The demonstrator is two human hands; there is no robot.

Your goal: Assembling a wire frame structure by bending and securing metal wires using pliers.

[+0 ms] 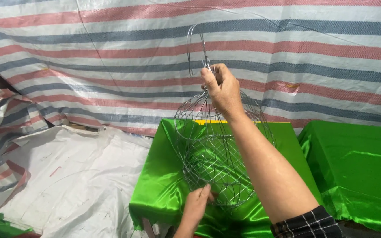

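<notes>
2 hands on wire basket [212, 154]: right hand [222, 90] fingers pinching top; left hand [196, 207] fingertips pressing bottom.

The wire basket [219, 150] is silvery grey metal, its lower part a diamond mesh, its upper part plain curved ribs, with a thin grey wire hook [196, 46] above. The bench [164, 185] wears a glossy bright green satin cloth with paler green sheen along its folds, and a thin yellow strip [210, 121] shows at its far edge. A second bench [358, 167] is covered in the same shiny green. The tarpaulin [111, 57] behind is white with faded red and blue-grey stripes. The floor sheet [67, 176] is plain white. The sleeve [309, 222] is black with a fine white check.
</notes>
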